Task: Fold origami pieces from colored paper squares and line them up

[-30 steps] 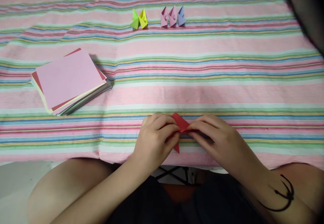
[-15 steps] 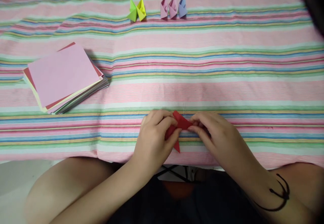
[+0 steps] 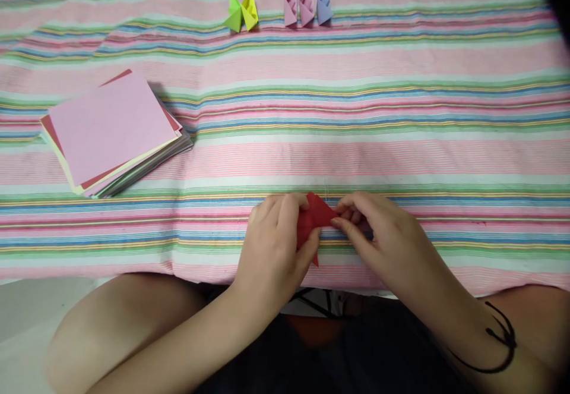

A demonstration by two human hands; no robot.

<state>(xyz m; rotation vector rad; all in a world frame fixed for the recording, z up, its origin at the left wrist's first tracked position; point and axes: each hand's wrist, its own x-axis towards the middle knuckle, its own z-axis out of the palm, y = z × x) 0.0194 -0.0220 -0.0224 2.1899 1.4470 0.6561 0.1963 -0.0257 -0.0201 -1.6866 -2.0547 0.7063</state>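
Both hands meet at the near edge of a table covered with a striped cloth [image 3: 356, 114]. My left hand [image 3: 271, 245] pinches a small folded red paper piece [image 3: 312, 218] between thumb and fingers. From the right, my right hand [image 3: 378, 233] pinches the same piece at its pointed tip. Part of the red paper is hidden under my left fingers; a small corner pokes out below my left thumb.
A stack of coloured paper sheets [image 3: 111, 129], pink on top, lies at the left. At the far edge stand folded paper pieces: a green and yellow pair [image 3: 241, 10] and a pink, pink and lilac row [image 3: 308, 5]. A black cord circles my right wrist [image 3: 501, 337].
My fingers have folded the red paper closer together; my left hand now covers more of it. The view has tilted slightly, so the stack and far pieces sit higher in the frame.
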